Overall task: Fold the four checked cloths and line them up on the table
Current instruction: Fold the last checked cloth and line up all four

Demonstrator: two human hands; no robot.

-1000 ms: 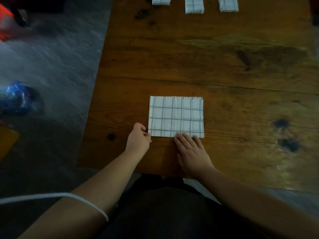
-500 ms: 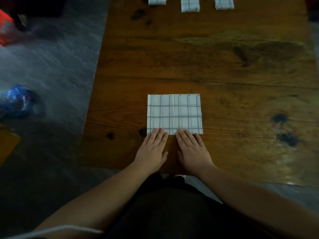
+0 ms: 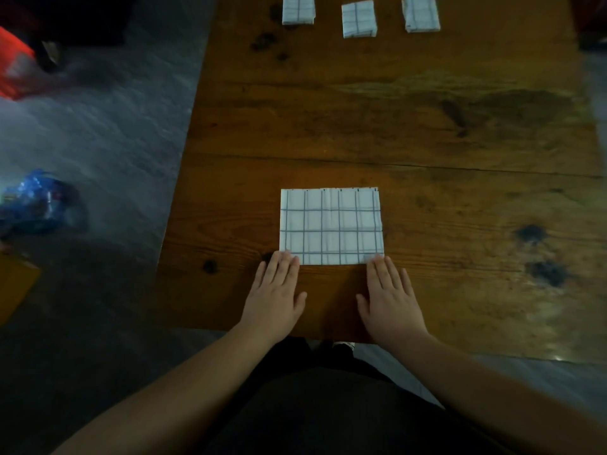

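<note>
The step in hand seemed to be the folding of the last cloth. A white rectangular cloth with thin blue-grey checks (image 3: pixel 331 226) lay flat on the brown wooden table (image 3: pixel 427 126), in the middle of its near half. I judged it to be only partly folded, because it was much larger than the three small folded checked cloths. These stood in a row along the far edge of the table, one to the left (image 3: pixel 298 9), one in the middle (image 3: pixel 359 20) and one to the right (image 3: pixel 421 14).

The left hand (image 3: pixel 276 297) lay flat on the table by its near edge, with the fingers straight and close together. Its fingertips (image 3: pixel 285 257) touched the near left corner of the large cloth, and it held nothing. The right hand (image 3: pixel 392 300) lay in the same way, flat and holding nothing, with its fingertips (image 3: pixel 377 262) on the near right corner.

The next move probably called for pinching both near corners and bringing them evenly to the far corners, so that the edges met. After more folds, the cloth would go beside the row at the far edge of the table.
</note>
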